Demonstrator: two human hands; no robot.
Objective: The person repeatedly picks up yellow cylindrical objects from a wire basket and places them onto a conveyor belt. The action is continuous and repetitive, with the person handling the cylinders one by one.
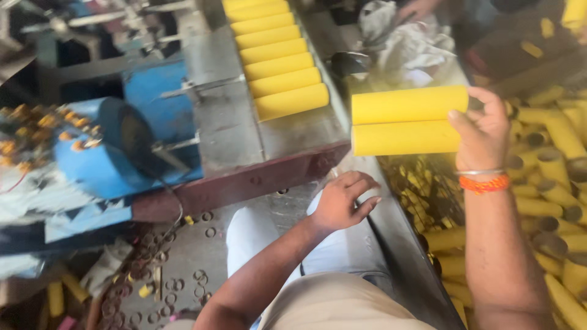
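Note:
My right hand (pixel 484 131) grips the right ends of two yellow tubes (pixel 406 121), held side by side and level above a metal channel. An orange band and a thin bangle circle that wrist. My left hand (pixel 342 200) hovers lower, just in front of the machine's dark red edge, fingers curled and apart, holding nothing. A row of several yellow tubes (pixel 278 58) lies on the grey metal tray (pixel 223 116) of the machine, up and left of my hands.
A blue machine housing (pixel 116 140) with rods stands at the left. Many loose yellow tubes (pixel 550 183) fill a heap at the right. Small cut rings (pixel 177 284) litter the floor. White cloth (pixel 406 46) and another person's hand (pixel 416 7) are at the top.

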